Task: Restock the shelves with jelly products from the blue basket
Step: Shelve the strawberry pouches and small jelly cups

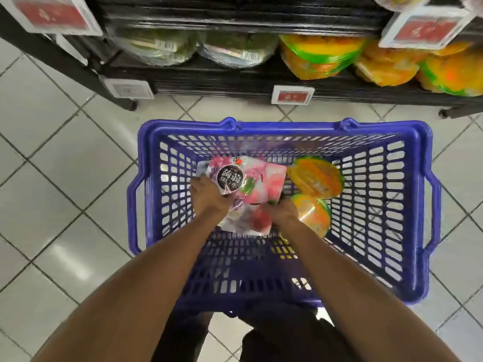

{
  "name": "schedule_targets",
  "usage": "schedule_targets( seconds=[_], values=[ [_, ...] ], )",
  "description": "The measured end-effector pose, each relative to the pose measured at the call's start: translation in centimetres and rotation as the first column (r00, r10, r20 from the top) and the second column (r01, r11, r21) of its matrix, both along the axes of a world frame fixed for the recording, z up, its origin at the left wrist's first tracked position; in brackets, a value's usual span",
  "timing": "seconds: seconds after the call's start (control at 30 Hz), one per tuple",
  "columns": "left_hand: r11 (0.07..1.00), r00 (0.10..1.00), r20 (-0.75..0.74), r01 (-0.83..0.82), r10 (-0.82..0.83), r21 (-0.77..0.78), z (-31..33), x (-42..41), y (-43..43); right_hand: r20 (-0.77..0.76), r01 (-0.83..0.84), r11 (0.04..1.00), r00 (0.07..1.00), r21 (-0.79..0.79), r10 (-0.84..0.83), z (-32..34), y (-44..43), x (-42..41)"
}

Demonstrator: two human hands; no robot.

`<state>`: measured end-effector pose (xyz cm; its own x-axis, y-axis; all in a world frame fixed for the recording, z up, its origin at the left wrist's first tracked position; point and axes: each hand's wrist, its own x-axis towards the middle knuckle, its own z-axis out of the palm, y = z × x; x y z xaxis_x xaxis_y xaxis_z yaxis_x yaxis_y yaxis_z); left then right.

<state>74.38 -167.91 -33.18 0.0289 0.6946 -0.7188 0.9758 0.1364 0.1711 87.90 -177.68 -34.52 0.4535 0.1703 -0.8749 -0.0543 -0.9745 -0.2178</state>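
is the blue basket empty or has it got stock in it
Not empty. The blue basket holds pink jelly pouches and two orange packs.

White tiled floor (52, 178) is carrying the blue basket (287, 126), which is standing just in front of the black btm shelf (235, 82). On the shelf, 2 clear-green jelly tubs (162, 48) are sitting at L, orange-yellow tubs (321, 56) at R. In the basket, pink jelly pouches (261, 178) & 2 orange tubs (318, 176) are lying.

Price tags (292, 95) too blurry to read; fingertips of right hand (283, 211) hidden under jelly pouches (243, 178).
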Motion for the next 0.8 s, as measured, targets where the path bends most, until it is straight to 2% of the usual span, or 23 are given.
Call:
schedule_targets(
  seconds=[0.07,0.13,0.2,0.27,0.33,0.4,0.43,0.47,0.53,0.57,0.63,0.7,0.8],
  values=[
    [0.997,0.999,-0.012,-0.034,0.033,-0.076,0.0,-0.1,0.9,-0.071,0.107,0.994,0.992,0.002,-0.106,-0.1,-0.2,-0.8],
    [0.973,0.995,0.051,-0.071,0.085,-0.219,0.4,-0.5,1.5,-0.142,0.137,0.990,0.980,-0.033,-0.141,0.4,-1.1,-1.0],
    [0.942,0.991,0.129,0.005,0.041,-0.335,0.8,-1.3,1.2,-0.159,0.187,0.982,0.969,-0.041,-0.191,0.6,-2.1,-0.6],
    [0.889,0.972,0.235,0.121,-0.015,-0.441,1.4,-1.8,0.1,-0.088,0.250,0.968,0.964,-0.007,-0.250,1.2,-2.9,-0.4],
    [0.822,0.953,0.281,0.251,-0.116,-0.511,1.5,-2.0,-0.9,0.136,0.220,0.975,0.965,0.037,-0.223,2.2,-3.7,-0.4],
    [0.783,0.884,0.248,0.467,-0.397,-0.411,1.4,-1.9,-1.2,0.370,0.157,0.983,0.911,0.092,-0.180,3.7,-4.8,0.0],
    [0.783,0.835,0.196,0.550,-0.514,-0.290,1.3,-1.7,-1.1,0.449,0.134,0.986,0.879,0.096,-0.163,4.4,-5.5,0.3],
    [0.805,0.817,0.138,0.575,-0.559,-0.142,1.1,-1.6,-1.0,0.503,0.117,0.989,0.852,0.088,-0.146,5.0,-6.0,0.7],
    [0.882,0.875,0.117,0.460,-0.469,0.103,0.8,-1.2,-0.4,0.554,0.071,0.994,0.825,0.086,-0.107,5.5,-6.7,1.4],
    [0.905,0.899,0.136,0.396,-0.417,0.154,0.6,-0.9,0.1,0.563,0.035,0.994,0.822,0.105,-0.088,5.4,-6.9,1.8],
    [0.926,0.919,0.148,0.345,-0.366,0.150,0.0,-0.2,1.6,0.558,-0.020,0.987,0.826,0.161,-0.074,5.2,-7.0,2.2],
    [0.931,0.924,0.121,0.352,-0.362,0.098,-0.9,-0.1,2.8,0.519,0.007,0.971,0.844,0.240,-0.134,4.6,-6.8,2.5],
    [0.906,0.904,0.062,0.421,-0.422,0.035,-2.0,-0.9,3.4,0.329,0.124,0.919,0.909,0.375,-0.257,3.5,-6.2,2.8]
  ],
)
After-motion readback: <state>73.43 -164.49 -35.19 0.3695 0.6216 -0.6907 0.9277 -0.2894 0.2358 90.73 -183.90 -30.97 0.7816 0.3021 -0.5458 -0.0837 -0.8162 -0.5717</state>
